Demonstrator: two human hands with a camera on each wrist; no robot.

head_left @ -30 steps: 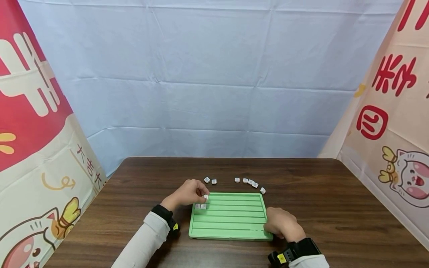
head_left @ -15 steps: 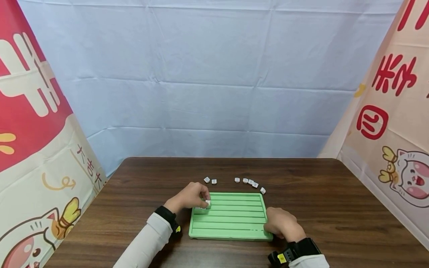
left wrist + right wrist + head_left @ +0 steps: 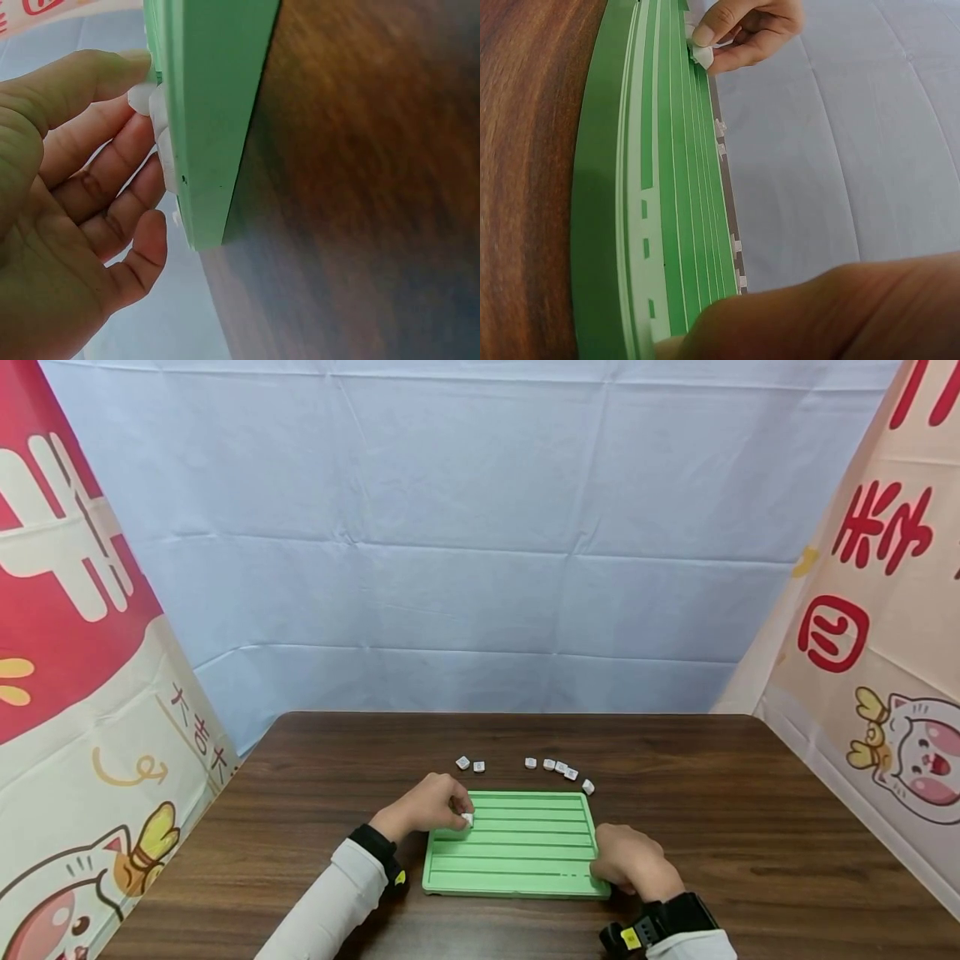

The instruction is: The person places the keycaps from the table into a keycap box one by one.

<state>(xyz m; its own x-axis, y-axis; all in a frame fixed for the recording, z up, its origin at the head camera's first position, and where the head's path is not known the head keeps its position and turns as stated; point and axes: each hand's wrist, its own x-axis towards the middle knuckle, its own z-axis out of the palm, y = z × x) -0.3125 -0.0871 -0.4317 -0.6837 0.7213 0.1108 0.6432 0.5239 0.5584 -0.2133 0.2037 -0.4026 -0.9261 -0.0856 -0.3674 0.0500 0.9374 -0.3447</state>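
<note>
A green ridged board lies on the table. Over its far left part, my left hand pinches a small white cube between thumb and fingers, right at one of the grooves. Two more white cubes sit in the board beside the held one in the left wrist view; from the head view the hand hides them. My right hand, fingers curled, grips the board's right edge near the front corner. Its fingertips are largely hidden in the right wrist view, where the forehand covers the board's near end.
Beyond the board, two white cubes lie on the dark wooden table. Farther right are several more, with one cube close to the board's far right corner. A pale blue cloth hangs behind the table, and printed cloths flank it.
My left hand has brought the white cube down and slightly right, to beside the two cubes in the groove, which it now covers. The right hand and board have stayed still.
</note>
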